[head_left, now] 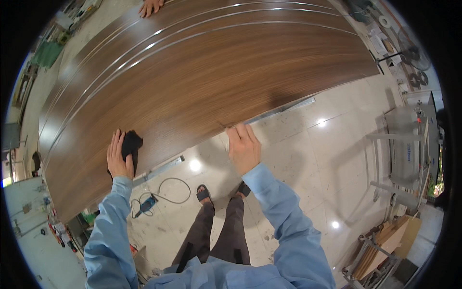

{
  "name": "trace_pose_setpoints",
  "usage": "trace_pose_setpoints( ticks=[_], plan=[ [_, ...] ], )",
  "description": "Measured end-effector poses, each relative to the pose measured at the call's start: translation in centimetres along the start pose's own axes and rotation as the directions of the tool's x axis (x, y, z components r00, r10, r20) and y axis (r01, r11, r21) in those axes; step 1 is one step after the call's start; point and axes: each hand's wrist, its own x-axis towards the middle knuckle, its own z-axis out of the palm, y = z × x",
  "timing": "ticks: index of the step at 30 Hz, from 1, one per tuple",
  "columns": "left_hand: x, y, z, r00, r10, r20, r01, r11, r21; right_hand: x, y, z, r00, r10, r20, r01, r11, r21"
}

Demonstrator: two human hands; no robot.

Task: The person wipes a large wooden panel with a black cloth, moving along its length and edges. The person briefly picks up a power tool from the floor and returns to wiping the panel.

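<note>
A large, broad board (202, 96), brown with streaky wood grain and a soft sheen, fills the upper half of the view, slanting above a floor of smooth, pale tiles (298, 144). Its outline bows in the wide lens. Slim, shiny, silvery strips (159, 33) run lengthwise across its far part.

The person's left hand (118, 156) lies on the board near its front edge, fingers long and close together, over a crumpled, soft black cloth (132, 144). Whether that grip pinches the cloth or only presses it, I cannot tell. The right hand (244, 148) is at the front edge, fingers bent over toward the board; its fingertips are partly hidden, so whether the grip holds the edge cannot be told. Both sleeves are loose, wrinkled light-blue fabric.

By count: one board, one cloth, at least three strips, and three hands, the third being another person's hand (150, 7) at the board's far edge. Two lengths of pale metal (284, 111) show along the front edge. On the floor are one blue power tool (146, 205) with a looping cord (180, 180) and the wearer's two dark sandals (203, 194). Several flat wooden planks (382, 243) are stacked at lower right.
</note>
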Motion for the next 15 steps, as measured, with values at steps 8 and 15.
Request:
trace_pose_setpoints(
  ticks=[8,15],
  plan=[
    [0.5,0.0,0.0,0.998,0.052,-0.046,-0.054,0.998,-0.04,2.2,6.7,-1.5,0.894,0.225,-0.387,-0.291,0.949,-0.119],
    [0.4,-0.1,0.1,0.995,0.086,-0.057,-0.088,0.996,-0.035,-1.5,-0.4,1.4,0.955,0.073,-0.288,-0.057,0.996,0.065]
  ],
)
